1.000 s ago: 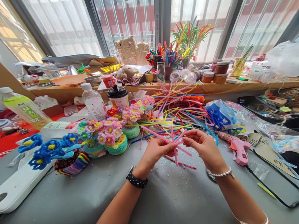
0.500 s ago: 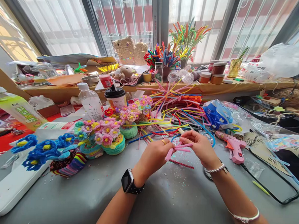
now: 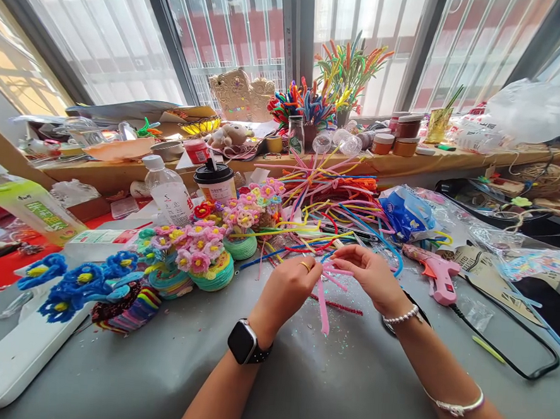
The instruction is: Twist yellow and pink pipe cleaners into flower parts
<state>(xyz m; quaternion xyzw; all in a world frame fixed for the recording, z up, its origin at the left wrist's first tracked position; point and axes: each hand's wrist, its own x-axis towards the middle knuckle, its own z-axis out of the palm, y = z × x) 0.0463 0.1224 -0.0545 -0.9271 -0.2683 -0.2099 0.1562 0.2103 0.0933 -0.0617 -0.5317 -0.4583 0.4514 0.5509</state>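
Pink pipe cleaners (image 3: 323,307) are pinched between the fingertips of my left hand (image 3: 290,288) and my right hand (image 3: 371,275), just above the grey table. One pink end hangs down toward me, and shorter ends point to the right. My fingers hide where the pieces meet. Behind and below them a dark red pipe cleaner (image 3: 343,308) lies on the table among specks of glitter. To the left stand pink pipe-cleaner flowers (image 3: 201,249) in a coiled turquoise pot (image 3: 214,275), with blue pipe-cleaner flowers (image 3: 83,276) in a striped pot (image 3: 129,304) nearer me.
A pink glue gun (image 3: 440,276) with a black cord lies to the right, by a blue packet (image 3: 405,214). Loose pipe cleaners (image 3: 329,187) heap up behind my hands. A lidded cup (image 3: 215,181) and a clear bottle (image 3: 167,193) stand at back left.
The pink pipe cleaners have turned in my fingers: a long end now hangs down toward me, where before it sat tucked close to my left hand. My right hand has shifted slightly left.
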